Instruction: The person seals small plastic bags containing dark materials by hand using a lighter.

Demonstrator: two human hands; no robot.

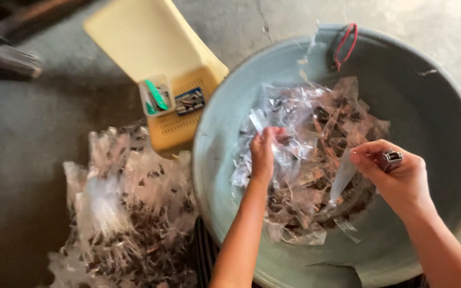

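Left hand (263,152) pinching a clear packet atop the packet heap (305,176) at frame centre; right hand (396,178), lower right, closed around a small metal tool (391,159), gripping a packet (342,178) hanging down-left.

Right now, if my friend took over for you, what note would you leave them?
Left hand: in the grey tub, pinching a clear packet in the packet heap.
Right hand: over the tub's right side, gripping a small metal tool and one clear packet that hangs from the fingers.
Heap of clear packets with dark bits: still in the tub.
Second pile of similar packets: on the floor, left of the tub.
Yellow plastic stand with a green tool: behind that pile.
Done: cannot tell which pile is finished.
Left: many packets in the tub.
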